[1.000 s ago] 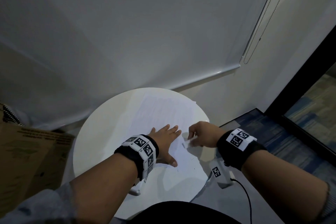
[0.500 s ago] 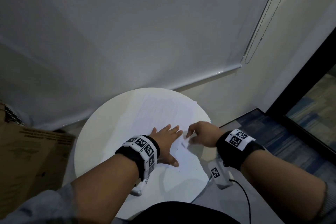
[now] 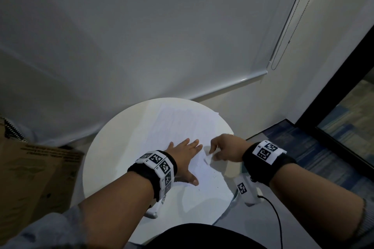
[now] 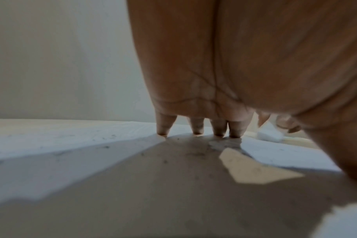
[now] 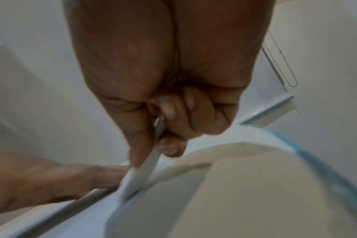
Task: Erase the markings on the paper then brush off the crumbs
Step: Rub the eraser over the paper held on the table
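A white sheet of paper (image 3: 182,123) lies on the round white table (image 3: 113,157). My left hand (image 3: 187,159) lies flat on the sheet with fingers spread, and its fingertips (image 4: 218,128) press down on it. Just to its right, my right hand (image 3: 214,153) pinches a small white eraser (image 3: 207,159) against the paper's right part. The right wrist view shows thumb and curled fingers round the eraser (image 5: 151,162). Dark specks of crumbs (image 4: 165,161) are scattered on the paper (image 4: 71,138) under my left palm.
A cardboard box (image 3: 30,168) stands left of the table. A white roller blind (image 3: 141,36) with a bead chain (image 3: 283,46) hangs behind it. A black cable (image 3: 277,218) runs down by my right forearm. A dark door frame (image 3: 334,107) and blue carpet (image 3: 303,147) lie to the right.
My right hand with the eraser has shifted only slightly to the left on the paper. The left hand stays flat in the same place.
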Motion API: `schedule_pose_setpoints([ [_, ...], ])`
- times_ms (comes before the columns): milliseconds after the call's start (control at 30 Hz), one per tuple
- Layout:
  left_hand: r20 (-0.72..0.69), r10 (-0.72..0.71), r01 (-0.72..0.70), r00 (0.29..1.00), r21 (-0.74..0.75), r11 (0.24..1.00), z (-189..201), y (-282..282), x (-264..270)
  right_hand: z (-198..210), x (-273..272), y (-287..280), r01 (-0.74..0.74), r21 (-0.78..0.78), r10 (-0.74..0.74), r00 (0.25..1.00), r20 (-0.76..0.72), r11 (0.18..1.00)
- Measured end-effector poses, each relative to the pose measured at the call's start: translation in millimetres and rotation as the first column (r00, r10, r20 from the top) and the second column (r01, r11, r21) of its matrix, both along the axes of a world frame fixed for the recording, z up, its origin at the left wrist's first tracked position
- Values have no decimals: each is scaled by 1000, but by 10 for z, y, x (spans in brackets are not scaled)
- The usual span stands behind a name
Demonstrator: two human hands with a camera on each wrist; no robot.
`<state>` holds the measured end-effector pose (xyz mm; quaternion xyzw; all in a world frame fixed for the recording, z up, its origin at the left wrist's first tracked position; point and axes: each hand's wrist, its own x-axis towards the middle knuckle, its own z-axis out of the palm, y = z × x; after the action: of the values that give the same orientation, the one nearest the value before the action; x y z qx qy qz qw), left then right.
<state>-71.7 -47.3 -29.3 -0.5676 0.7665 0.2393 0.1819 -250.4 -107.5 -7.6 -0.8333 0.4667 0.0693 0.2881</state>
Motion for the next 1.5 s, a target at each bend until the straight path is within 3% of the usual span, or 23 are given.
schedule_pose_setpoints([
  [67,0,-1,1,1000,3,1000,9,-1,-4,-9,14,73,-58,109,58,998,2,992],
  [133,-3,1,-1,1000,1,1000,17,1,-9,-13,50,47,-47,24,47,999,-13,999],
  [200,-3,4,-3,1000,3,1000,23,7,-6,-23,82,-29,58,-106,-57,998,16,993],
  [267,1,3,-3,1000,0,1000,19,8,-4,-33,93,-54,101,-136,-97,995,38,985],
  [433,-10,3,-3,1000,3,1000,12,-3,-4,-54,124,71,-41,39,41,999,-2,998],
  [600,-8,7,-7,1000,-2,1000,7,11,7,-63,146,-39,129,-118,-127,992,26,985],
  [800,-7,66,-66,998,7,998,18,-16,150,-62,110,-92,139,-132,-139,990,13,981],
  [900,-6,79,-79,997,10,997,23,2,180,-15,93,-77,57,-113,-58,998,-6,992],
  [1033,-6,78,-77,997,9,997,12,0,174,18,92,-3,-84,46,86,995,-50,995],
  [1133,-5,79,-79,997,5,997,8,8,175,19,102,-98,11,-127,-13,1000,-15,992],
  [1200,0,80,-80,997,3,997,5,14,172,34,102,-125,54,-160,-53,999,9,986],
  [1367,1,85,-85,996,11,996,34,7,155,25,123,3,-115,34,117,992,-48,993],
  [1500,5,84,-84,996,5,996,36,17,156,9,144,-128,50,-138,-50,999,3,989],
])
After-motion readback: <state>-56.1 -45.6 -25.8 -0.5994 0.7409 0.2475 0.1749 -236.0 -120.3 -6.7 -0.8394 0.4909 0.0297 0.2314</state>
